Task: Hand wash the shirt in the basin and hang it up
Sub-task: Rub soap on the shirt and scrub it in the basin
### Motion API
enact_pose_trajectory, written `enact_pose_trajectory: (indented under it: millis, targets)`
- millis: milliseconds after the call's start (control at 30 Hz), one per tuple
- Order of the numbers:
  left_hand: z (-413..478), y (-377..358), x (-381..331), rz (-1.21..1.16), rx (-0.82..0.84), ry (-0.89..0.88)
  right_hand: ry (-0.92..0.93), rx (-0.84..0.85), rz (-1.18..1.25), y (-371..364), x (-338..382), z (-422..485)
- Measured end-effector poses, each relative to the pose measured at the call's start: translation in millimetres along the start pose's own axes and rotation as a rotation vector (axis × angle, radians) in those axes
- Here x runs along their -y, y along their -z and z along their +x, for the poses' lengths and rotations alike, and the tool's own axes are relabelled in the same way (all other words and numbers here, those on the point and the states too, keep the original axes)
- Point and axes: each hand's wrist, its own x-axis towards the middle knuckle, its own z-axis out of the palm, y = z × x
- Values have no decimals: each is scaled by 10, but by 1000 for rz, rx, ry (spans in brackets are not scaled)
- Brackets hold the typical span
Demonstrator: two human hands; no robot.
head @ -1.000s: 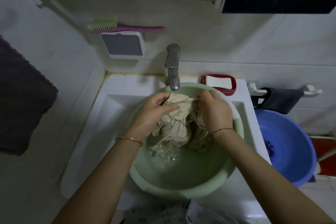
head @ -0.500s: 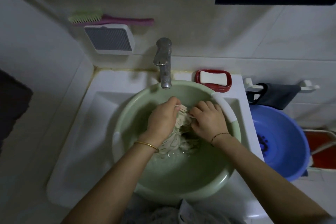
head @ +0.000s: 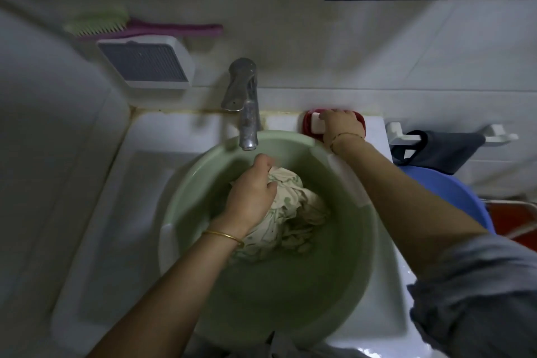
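A pale green basin (head: 186, 183) sits in the white sink (head: 122, 212) under the tap. In it lies a wet cream shirt (head: 293, 206) with a green pattern, bunched up. My left hand (head: 250, 192) grips the shirt's upper left part and holds it in the basin. My right hand (head: 340, 125) is at the back right, closed over a white soap bar (head: 316, 125) in a red soap dish (head: 308, 125) on the sink's rim. Most of the dish is hidden under that hand.
A metal tap (head: 244, 102) stands over the basin's far edge. On the wall are a grey-and-white box (head: 145, 64) and a green-and-pink brush (head: 139, 26). A blue basin (head: 453, 192) and a dark cloth on a rack (head: 444, 151) are to the right.
My right hand has let go of the shirt and moved back right onto the soap in the red dish. My left hand stays on the shirt, which sits lower in the basin.
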Motion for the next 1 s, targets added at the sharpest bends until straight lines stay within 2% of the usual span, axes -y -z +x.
enact_pose_trajectory:
  millis: [133, 600, 700, 767, 900, 1000]
  targets:
    - [37, -8, 23, -27, 15, 7, 28, 0, -115, -3, -51, 164]
    - [-16, -19, 36, -64, 11, 89, 147, -126, -283, -106, -127, 166]
    - [-15, 4, 61, -10, 24, 204, 138, -178, -255, -30, -109, 106]
    - [4, 40, 126, 45, 101, 295, 102, -213, -221, 87, -73, -12]
    - [-61, 154, 240, -209, 285, 409, 126, -282, -94, 305, 67, -573]
    - [-125, 308, 291, -200, 261, 454, 238, -195, 7, 227, 227, -1119]
